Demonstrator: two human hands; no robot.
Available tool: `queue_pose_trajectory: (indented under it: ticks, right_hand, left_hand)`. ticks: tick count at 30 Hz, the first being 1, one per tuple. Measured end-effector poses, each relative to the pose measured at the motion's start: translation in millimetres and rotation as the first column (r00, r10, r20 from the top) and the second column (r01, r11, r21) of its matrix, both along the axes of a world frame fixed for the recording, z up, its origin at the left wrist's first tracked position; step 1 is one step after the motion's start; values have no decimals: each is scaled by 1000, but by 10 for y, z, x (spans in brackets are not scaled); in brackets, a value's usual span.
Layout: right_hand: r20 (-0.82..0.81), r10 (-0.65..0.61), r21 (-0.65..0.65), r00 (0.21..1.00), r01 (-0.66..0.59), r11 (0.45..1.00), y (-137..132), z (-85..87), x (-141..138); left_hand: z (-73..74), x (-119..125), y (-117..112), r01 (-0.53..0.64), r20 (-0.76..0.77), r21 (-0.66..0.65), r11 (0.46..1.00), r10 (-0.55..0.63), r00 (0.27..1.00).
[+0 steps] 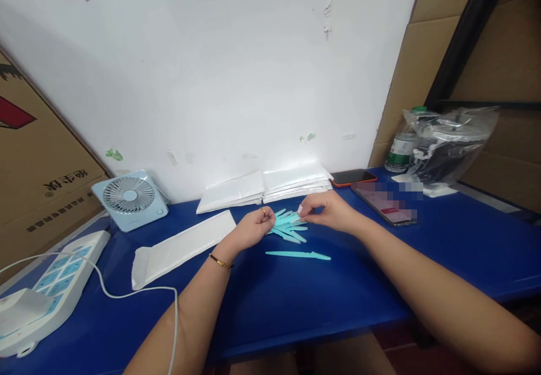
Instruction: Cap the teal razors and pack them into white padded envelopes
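My left hand is closed around the near ends of a fanned bunch of turquoise eyebrow razors, held just over the blue table. The fingers of my right hand pinch at the upper right of the fan, where a pale tip of one razor shows; its other end is lost among the bunch. A single turquoise razor lies flat on the table below the bunch, apart from both hands. To the left of my left hand rests a long white padded envelope.
Stacks of white envelopes lie against the wall. A small blue fan and a white power strip stand at left, with a cable across my left forearm. Two phones, a bottle and a clear plastic bag are at right.
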State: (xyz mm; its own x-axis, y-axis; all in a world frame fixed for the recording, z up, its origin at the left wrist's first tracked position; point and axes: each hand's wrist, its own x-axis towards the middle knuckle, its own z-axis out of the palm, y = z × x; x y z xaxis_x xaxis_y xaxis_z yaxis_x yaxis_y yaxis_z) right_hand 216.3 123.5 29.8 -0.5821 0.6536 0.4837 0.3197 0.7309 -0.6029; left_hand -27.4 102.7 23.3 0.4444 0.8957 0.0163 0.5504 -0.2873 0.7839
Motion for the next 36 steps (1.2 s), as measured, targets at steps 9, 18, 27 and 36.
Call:
queue_pose_trajectory:
  ticks: [9, 18, 27, 36]
  right_hand:
    - [460, -348, -63, 817, 421, 905, 226, 103, 663]
    - [656, -139, -310, 742, 433, 846, 269, 35, 673]
    - [233, 182, -639, 955, 9, 769, 79, 146, 433]
    - [135, 165, -623, 977, -46, 781, 79, 78, 330]
  left_hand:
    - [26, 59, -68, -28, -249, 348, 937, 122, 961]
    - [56, 225, -276, 286, -464, 77, 955, -220, 858]
    - [47, 4, -84, 4, -323, 161, 987, 49, 945]
    - [41, 32, -78, -12, -216, 105, 994, 35, 976]
